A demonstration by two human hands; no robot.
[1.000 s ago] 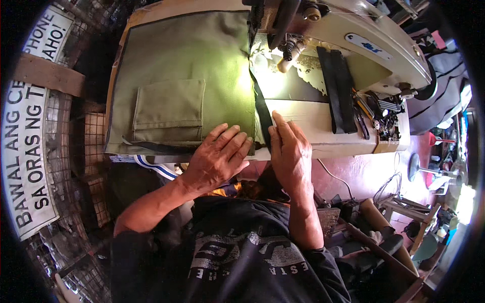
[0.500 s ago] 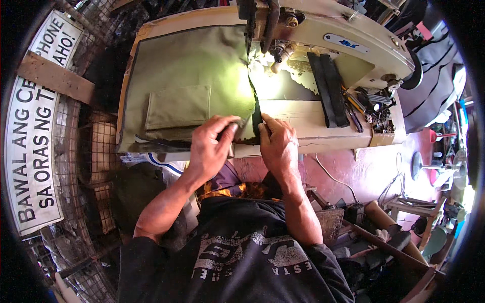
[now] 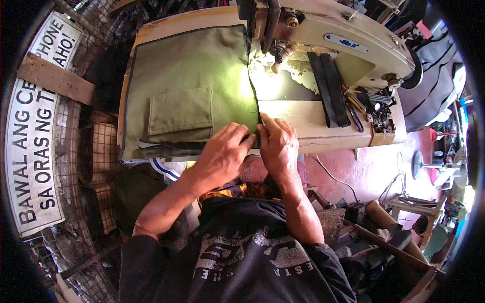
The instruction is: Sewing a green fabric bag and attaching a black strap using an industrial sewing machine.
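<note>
An olive-green fabric panel (image 3: 197,60) with a dark bound edge lies spread on the sewing machine's table. A patch pocket (image 3: 181,112) sits on its nearer part. At the near right corner of the panel my left hand (image 3: 226,152) is closed with curled fingers on the fabric edge. Close beside it, my right hand (image 3: 279,144) pinches the dark edging strip (image 3: 254,86) at the same corner. The fingertips of both hands nearly meet there, and my left fingertips are partly hidden. The needle area of the sewing machine (image 3: 348,30) is brightly lit, beyond my hands.
Folded black strips (image 3: 327,91) lie on the tabletop to the right. Next to them are an orange-handled tool (image 3: 356,100) and a heap of small metal parts (image 3: 376,108). A wire mesh with a lettered sign (image 3: 35,151) stands at the left.
My left hand has moved right and slightly down toward my right hand. The panel's right edge, earlier lifted and folded there, now lies flatter. My right hand has hardly moved.
</note>
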